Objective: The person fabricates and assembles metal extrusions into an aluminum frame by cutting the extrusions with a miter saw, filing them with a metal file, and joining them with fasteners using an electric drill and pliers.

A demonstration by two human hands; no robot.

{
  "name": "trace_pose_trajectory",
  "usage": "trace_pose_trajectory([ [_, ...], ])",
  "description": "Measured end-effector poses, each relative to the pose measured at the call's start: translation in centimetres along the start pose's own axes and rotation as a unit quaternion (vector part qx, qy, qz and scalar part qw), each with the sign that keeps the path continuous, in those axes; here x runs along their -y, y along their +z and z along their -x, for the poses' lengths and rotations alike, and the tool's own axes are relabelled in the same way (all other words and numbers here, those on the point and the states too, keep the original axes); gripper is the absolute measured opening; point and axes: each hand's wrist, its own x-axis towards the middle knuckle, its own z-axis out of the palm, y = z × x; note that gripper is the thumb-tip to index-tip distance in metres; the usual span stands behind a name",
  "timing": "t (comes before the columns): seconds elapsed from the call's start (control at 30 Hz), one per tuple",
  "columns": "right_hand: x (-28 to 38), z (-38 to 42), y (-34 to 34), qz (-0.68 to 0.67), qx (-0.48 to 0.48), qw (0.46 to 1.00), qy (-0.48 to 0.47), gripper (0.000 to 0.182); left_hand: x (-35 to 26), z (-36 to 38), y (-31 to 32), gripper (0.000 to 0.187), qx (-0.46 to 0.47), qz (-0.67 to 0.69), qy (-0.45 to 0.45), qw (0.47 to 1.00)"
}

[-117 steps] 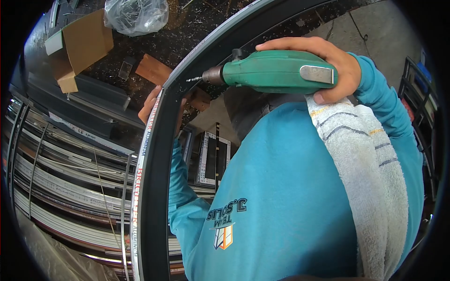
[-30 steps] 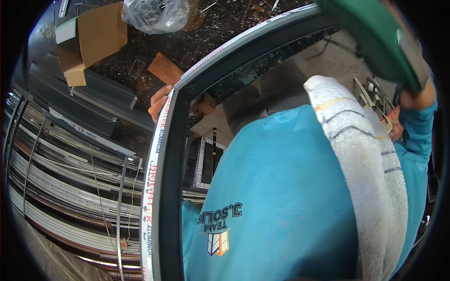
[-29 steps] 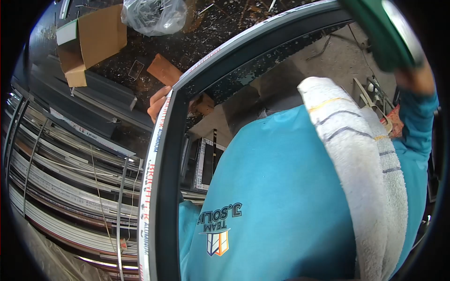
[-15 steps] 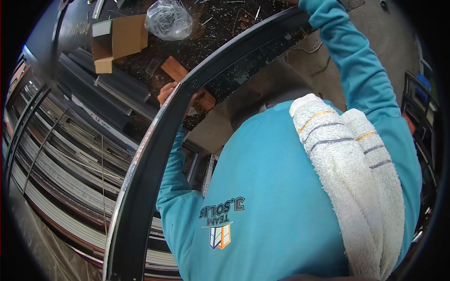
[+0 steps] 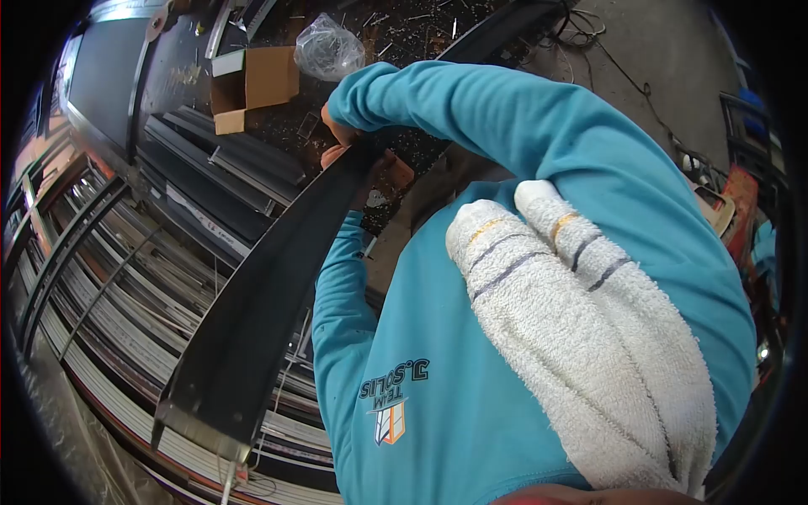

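A long black metal profile (image 5: 278,252) slants from the lower left, where its cut end shows, up to my hands. My left hand (image 5: 335,156) is wrapped around it, fingers over its far edge. Close beside it, my right hand (image 5: 338,126) is closed at the same profile, partly hidden by its sleeve. My right arm reaches across my chest. Beyond the sleeve, a dark length (image 5: 505,38) runs to the upper right and looks like the same profile. A reddish-brown block (image 5: 404,173) lies just right of my hands.
An open cardboard box (image 5: 268,77) and a clear plastic bag (image 5: 330,49) sit on the dark, littered worktop. At left, a rack (image 5: 109,337) holds many long profiles. A white towel (image 5: 572,328) hangs over my shoulder. Cables (image 5: 640,88) lie on the floor.
My right hand has come from the far upper right to beside my left hand. The profile has shifted and turned, bringing its near end into view. The view has turned slightly.
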Motion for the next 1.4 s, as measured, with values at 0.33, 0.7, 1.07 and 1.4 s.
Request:
trace_pose_trajectory([
  [0.33,-2.9,-0.6,-1.0,-0.169,-0.05,0.981,0.08,0.043,1.7,1.1,2.8,0.042,-0.12,0.038,-0.009,0.992],
  [0.7,-5.1,6.9,4.5,0.033,-0.254,0.938,-0.234,0.064,0.2,2.1,2.8,0.045,-0.07,-0.041,-0.066,0.995],
  [1.07,-5.0,6.6,6.1,0.052,-0.305,0.894,-0.324,0.055,-2.4,2.9,4.6,0.057,-0.244,0.053,-0.078,0.965],
  [1.4,-24.8,18.0,-13.0,-0.097,-0.538,0.833,-0.082,0.031,-15.6,2.7,8.8,0.033,-0.348,0.22,-0.352,0.84],
])
